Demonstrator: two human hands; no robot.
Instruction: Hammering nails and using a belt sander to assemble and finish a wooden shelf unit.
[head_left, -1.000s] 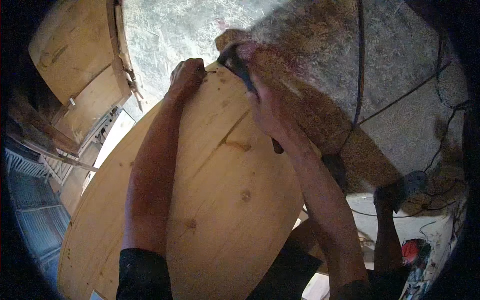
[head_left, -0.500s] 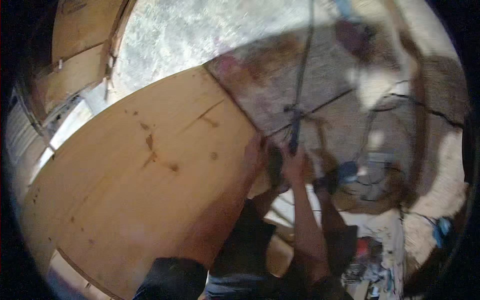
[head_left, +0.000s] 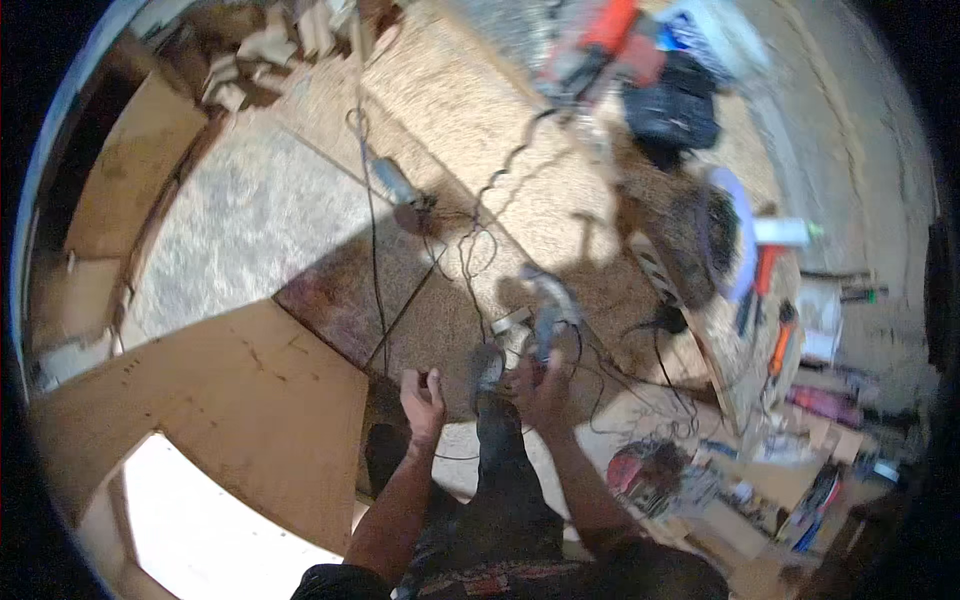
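- Power tool sits in my right hand, fingers wrapped on its grip, just right of my raised knee.
- Black cables tangle beyond the tool; my left hand is loosely curled, and I cannot tell if it holds anything.
- Chipboard floor below; pale wood panel left of the tool.
- Its long axis points away from me.

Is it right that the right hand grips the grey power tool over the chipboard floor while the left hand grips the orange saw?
Not quite. In the head view the left hand is near the black cable, not the orange saw, which lies far off. The right hand does grip the grey power tool.
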